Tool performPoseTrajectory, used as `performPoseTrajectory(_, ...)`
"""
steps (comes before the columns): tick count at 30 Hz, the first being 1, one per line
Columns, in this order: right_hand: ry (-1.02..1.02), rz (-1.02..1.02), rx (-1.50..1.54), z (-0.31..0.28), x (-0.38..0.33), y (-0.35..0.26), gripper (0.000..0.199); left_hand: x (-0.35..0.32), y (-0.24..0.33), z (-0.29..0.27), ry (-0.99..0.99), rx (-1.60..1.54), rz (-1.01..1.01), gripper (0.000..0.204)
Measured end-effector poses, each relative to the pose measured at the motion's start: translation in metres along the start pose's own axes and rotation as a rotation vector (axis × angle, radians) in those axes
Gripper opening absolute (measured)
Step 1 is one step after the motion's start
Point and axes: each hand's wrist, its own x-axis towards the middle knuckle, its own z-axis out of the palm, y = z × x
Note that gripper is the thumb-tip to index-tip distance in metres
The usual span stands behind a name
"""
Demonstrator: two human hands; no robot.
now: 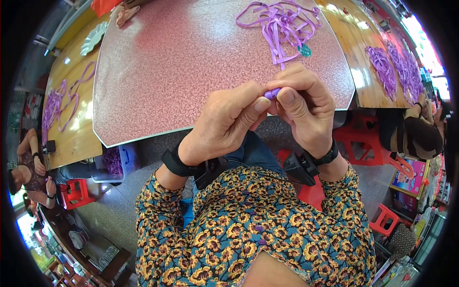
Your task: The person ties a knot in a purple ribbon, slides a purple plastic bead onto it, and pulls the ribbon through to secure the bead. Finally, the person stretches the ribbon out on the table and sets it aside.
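Over the near edge of the pink speckled table [167, 81], my two hands meet at a small rounded purple plastic piece [272, 93]. My left hand [224, 117] pinches its left end between thumb and forefinger. Thumb and fingers of my right hand [308, 107] close on the other end. My fingertips hide much of the piece, so its exact kind is unclear. Beyond my right hand lies a loose heap of flat purple straps [287, 28], whose ends run down toward that hand. A green scalloped tag [304, 50] rests beside them.
On the wooden table [76, 115] to the left are more purple straps [56, 107] and a white scalloped dish [94, 38]. Bundled purple straps [382, 71] lie on the right-hand table. Co-workers sit at both sides. Red stools [361, 138] and a clear crate [125, 160] stand below.
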Motion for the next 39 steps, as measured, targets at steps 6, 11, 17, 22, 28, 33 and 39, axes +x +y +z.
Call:
performPoseTrajectory(6, 0.024, 0.1, 0.168, 0.006, -0.002, -0.009, 0.02, 0.001, 0.0, -0.002, -0.023, 0.11, 0.121, 0.017)
performPoseTrajectory(11, 0.052, 0.215, 0.257, 0.009, -0.004, -0.016, 0.02, 0.001, 0.0, -0.004, -0.028, 0.212, 0.213, 0.014)
performPoseTrajectory(17, 0.043, 0.189, 0.199, 0.004, -0.008, -0.01, 0.019, 0.0, 0.003, -0.001, -0.002, 0.104, 0.137, 0.013)
performPoseTrajectory(22, 0.03, 0.018, 0.009, 0.004, -0.003, -0.011, 0.013, -0.002, 0.011, -0.001, -0.025, 0.015, 0.019, 0.013)
performPoseTrajectory(28, -0.116, -0.187, -0.384, -0.011, 0.006, -0.016, 0.019, -0.002, 0.017, -0.009, -0.139, -0.064, -0.05, 0.02)
performPoseTrajectory(33, -0.222, -0.254, -0.381, -0.015, 0.01, -0.014, 0.018, -0.001, 0.018, -0.02, -0.258, -0.075, -0.055, 0.026)
performPoseTrajectory(39, -0.203, -0.29, -0.458, -0.015, 0.011, -0.01, 0.012, 0.0, 0.011, -0.019, -0.262, -0.163, -0.143, 0.029)
